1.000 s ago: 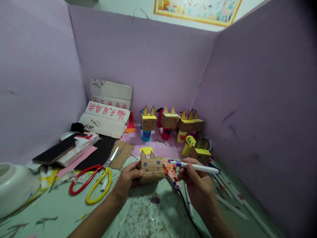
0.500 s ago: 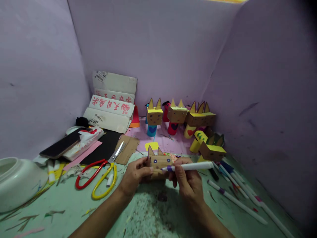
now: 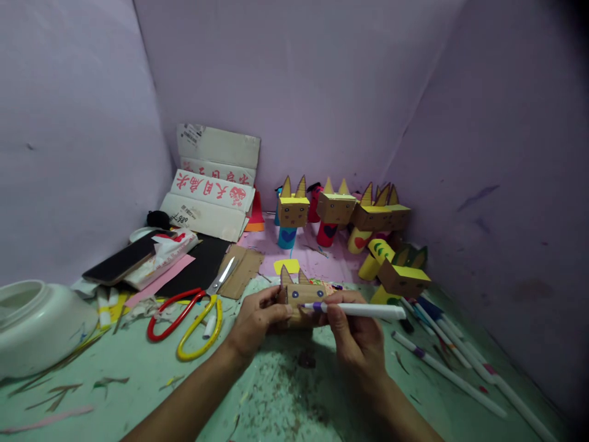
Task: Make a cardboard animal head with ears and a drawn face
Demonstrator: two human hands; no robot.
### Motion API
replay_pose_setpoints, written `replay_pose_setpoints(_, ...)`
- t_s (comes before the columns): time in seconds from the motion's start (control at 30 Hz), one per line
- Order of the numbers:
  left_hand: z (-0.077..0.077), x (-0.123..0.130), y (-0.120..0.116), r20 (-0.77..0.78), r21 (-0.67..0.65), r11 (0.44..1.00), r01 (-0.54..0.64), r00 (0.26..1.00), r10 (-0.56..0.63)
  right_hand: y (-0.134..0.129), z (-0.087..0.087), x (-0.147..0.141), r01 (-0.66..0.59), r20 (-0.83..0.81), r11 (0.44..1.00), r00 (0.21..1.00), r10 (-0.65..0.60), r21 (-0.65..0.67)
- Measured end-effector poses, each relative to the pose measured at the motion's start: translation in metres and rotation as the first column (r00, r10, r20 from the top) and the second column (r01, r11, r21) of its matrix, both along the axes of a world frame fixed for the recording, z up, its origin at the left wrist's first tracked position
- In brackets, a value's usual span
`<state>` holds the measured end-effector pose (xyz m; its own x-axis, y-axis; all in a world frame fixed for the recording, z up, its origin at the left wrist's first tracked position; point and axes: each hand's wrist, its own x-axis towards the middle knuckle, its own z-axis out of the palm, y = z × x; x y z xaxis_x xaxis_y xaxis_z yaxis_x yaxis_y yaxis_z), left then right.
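A small cardboard cat head (image 3: 304, 296), with two pointed ears and two drawn eyes, is held just above the table at the middle. My left hand (image 3: 258, 320) grips its left side, thumb across the front. A white felt-tip pen with a purple band (image 3: 368, 310) is pinched in my right hand (image 3: 354, 328). Its purple tip points left and lies at the face below the eyes; whether it touches the cardboard I cannot tell. Fingers of my right hand reach the head's right edge, partly hidden behind the pen.
Several finished cardboard animals (image 3: 294, 212) stand at the back on pink paper. Red-and-yellow scissors (image 3: 199, 313) lie left of my hands, near a white bowl (image 3: 46, 328) and a phone (image 3: 124, 261). Loose felt-tip pens (image 3: 448, 371) lie at the right. Printed cardboard (image 3: 211, 199) leans on the wall.
The whole view has shifted slightly, so everything appears a little further right and higher. Both hands keep their holds, and the pen tip remains near the face.
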<state>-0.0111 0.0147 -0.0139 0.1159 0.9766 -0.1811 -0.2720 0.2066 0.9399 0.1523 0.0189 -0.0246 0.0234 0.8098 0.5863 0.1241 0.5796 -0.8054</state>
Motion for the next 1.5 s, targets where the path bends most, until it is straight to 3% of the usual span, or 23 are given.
replay_pose_setpoints(0.4,0.0059,0.0014,-0.0020,-0.001,-0.015,1.000,-0.016,1.000,0.016,0.0024,-0.0055,0.0058,-0.048,0.095,0.999,0.994,0.046,0.026)
replay_pose_setpoints(0.83,0.0065,0.0013,-0.0012,0.002,-0.004,1.000,-0.001,1.000,0.001,0.0023,-0.0016,0.0042,-0.071,0.099,0.995,0.993,0.064,0.075)
replay_pose_setpoints(1.5,0.0034,0.0005,-0.0004,0.002,0.000,1.000,0.004,1.000,-0.004,0.0023,-0.0026,0.0059,-0.085,0.100,0.995,0.992,0.080,0.051)
